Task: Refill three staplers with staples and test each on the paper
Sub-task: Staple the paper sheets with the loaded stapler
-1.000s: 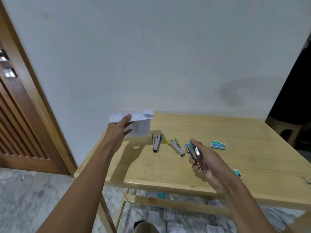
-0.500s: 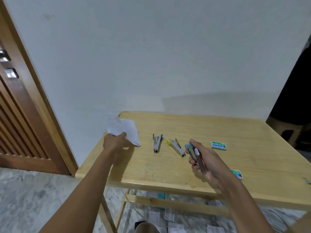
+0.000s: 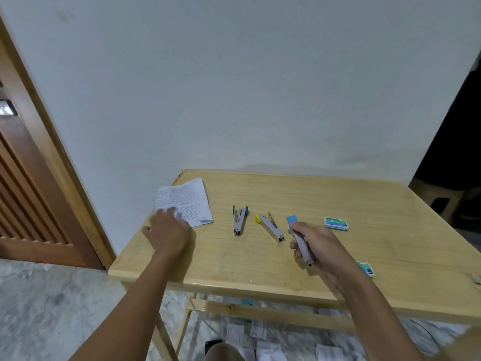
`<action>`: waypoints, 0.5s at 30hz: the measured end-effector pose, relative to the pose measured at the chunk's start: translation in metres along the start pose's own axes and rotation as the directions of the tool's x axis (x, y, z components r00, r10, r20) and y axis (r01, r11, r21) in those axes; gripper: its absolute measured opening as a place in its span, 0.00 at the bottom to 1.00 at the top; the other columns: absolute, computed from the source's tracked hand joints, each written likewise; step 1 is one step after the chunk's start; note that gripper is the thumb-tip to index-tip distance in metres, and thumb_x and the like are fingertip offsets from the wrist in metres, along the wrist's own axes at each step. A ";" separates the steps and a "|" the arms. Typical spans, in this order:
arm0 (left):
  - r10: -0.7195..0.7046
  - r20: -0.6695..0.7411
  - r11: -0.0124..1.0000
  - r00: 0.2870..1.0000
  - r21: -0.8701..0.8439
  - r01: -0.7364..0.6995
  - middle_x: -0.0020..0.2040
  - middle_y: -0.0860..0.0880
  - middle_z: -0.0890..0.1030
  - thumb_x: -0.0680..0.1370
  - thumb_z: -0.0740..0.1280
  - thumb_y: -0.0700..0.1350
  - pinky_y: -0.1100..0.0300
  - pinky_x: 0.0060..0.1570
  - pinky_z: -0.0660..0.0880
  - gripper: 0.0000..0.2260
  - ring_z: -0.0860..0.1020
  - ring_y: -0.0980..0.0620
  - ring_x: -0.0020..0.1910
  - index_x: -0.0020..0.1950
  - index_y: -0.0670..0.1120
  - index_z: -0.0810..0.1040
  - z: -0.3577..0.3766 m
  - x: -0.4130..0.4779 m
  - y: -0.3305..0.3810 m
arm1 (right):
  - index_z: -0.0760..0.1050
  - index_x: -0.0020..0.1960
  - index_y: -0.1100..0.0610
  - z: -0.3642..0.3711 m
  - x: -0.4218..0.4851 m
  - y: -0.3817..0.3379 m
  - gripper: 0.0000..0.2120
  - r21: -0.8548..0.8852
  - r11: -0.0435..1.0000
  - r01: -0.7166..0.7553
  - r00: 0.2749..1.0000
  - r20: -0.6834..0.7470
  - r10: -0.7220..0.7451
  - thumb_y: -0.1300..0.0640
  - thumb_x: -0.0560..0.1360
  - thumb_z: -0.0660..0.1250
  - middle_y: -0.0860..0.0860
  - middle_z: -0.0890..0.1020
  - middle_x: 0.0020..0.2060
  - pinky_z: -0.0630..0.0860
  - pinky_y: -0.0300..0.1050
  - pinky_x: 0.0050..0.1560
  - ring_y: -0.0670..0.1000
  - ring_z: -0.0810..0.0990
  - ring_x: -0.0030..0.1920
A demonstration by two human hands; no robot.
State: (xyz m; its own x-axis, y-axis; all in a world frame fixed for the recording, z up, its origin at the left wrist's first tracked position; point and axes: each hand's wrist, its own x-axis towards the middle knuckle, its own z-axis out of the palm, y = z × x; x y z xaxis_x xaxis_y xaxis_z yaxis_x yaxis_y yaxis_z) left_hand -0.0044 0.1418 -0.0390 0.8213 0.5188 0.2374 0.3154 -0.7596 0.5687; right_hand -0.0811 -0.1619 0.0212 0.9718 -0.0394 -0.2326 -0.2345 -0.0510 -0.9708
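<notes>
2 staplers lying: teal-tipped metal stapler (image 3: 239, 220), yellow-tipped metal stapler (image 3: 270, 225)
My right hand (image 3: 322, 248): curled around blue-tipped silver stapler (image 3: 302, 245)
My left hand (image 3: 169, 230): fingers loose, at printed white paper (image 3: 186, 201) edge

blue stapler (image 3: 302, 245) in right hand (image 3: 324, 250)

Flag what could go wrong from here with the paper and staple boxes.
The paper lies at the table's left edge; the left hand at its near corner could nudge it off. The near staple box sits by the front edge beside the right hand holding a stapler; a sweep might knock it down.
</notes>
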 end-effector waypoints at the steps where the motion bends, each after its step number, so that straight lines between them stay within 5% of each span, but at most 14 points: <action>1: 0.050 0.033 0.999 0.998 -0.009 -0.050 0.65 0.44 0.76 0.78 0.62 0.44 0.49 0.64 0.60 0.14 0.72 0.42 0.64 0.62 0.46 0.78 0.000 0.002 0.002 | 0.80 0.54 0.54 0.000 0.001 -0.001 0.13 -0.032 0.999 0.026 1.000 -0.014 -0.027 0.46 0.77 0.68 0.55 0.82 0.35 0.73 0.42 0.33 0.50 0.76 0.32; 3: 0.094 0.086 0.993 0.992 -0.075 -0.087 0.55 0.46 0.81 0.77 0.62 0.43 0.51 0.58 0.67 0.10 0.77 0.42 0.55 0.53 0.45 0.81 -0.001 0.003 0.009 | 0.79 0.56 0.50 0.000 0.010 -0.006 0.11 -0.104 0.991 0.090 0.993 -0.065 -0.097 0.46 0.77 0.69 0.54 0.85 0.39 0.76 0.42 0.33 0.50 0.79 0.35; 6: 0.078 0.143 0.986 0.987 -0.154 -0.055 0.50 0.50 0.76 0.76 0.62 0.47 0.46 0.63 0.68 0.10 0.74 0.43 0.51 0.49 0.43 0.79 0.004 0.003 0.019 | 0.80 0.50 0.53 0.000 0.034 -0.017 0.07 -0.249 0.953 0.170 0.968 -0.140 -0.210 0.50 0.77 0.70 0.51 0.83 0.37 0.72 0.37 0.29 0.47 0.79 0.32; 9: 0.144 0.140 0.988 0.980 -0.076 -0.135 0.52 0.50 0.70 0.75 0.63 0.57 0.48 0.56 0.70 0.16 0.70 0.45 0.53 0.51 0.44 0.73 0.018 0.001 0.019 | 0.76 0.41 0.62 0.000 0.076 -0.024 0.13 -0.492 0.853 0.174 0.950 -0.145 -0.278 0.52 0.76 0.70 0.50 0.74 0.30 0.65 0.41 0.30 0.49 0.70 0.28; 11: 0.173 0.141 0.984 0.975 -0.056 -0.167 0.51 0.51 0.70 0.74 0.63 0.59 0.51 0.48 0.69 0.17 0.71 0.45 0.53 0.50 0.46 0.71 0.023 0.003 0.017 | 0.70 0.35 0.59 0.000 0.107 -0.026 0.17 -0.643 0.756 0.118 0.949 -0.150 -0.276 0.51 0.75 0.70 0.50 0.69 0.29 0.60 0.43 0.30 0.50 0.66 0.28; 15: 0.193 0.131 0.981 0.973 -0.046 -0.188 0.57 0.50 0.72 0.74 0.63 0.60 0.51 0.51 0.71 0.19 0.73 0.44 0.56 0.58 0.48 0.73 0.026 0.006 0.015 | 0.65 0.36 0.55 0.010 0.154 -0.031 0.16 -0.843 0.538 0.003 0.949 -0.168 -0.268 0.51 0.75 0.68 0.50 0.71 0.34 0.60 0.42 0.30 0.51 0.68 0.31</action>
State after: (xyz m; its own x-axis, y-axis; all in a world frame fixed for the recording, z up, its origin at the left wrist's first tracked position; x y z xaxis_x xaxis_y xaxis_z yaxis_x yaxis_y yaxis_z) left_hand 0.0178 0.1234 -0.0497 0.9216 0.3070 0.2374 0.1332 -0.8248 0.5495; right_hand 0.0761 -0.1564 0.0150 0.9803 -0.1911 0.0493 -0.1455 -0.8685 -0.4739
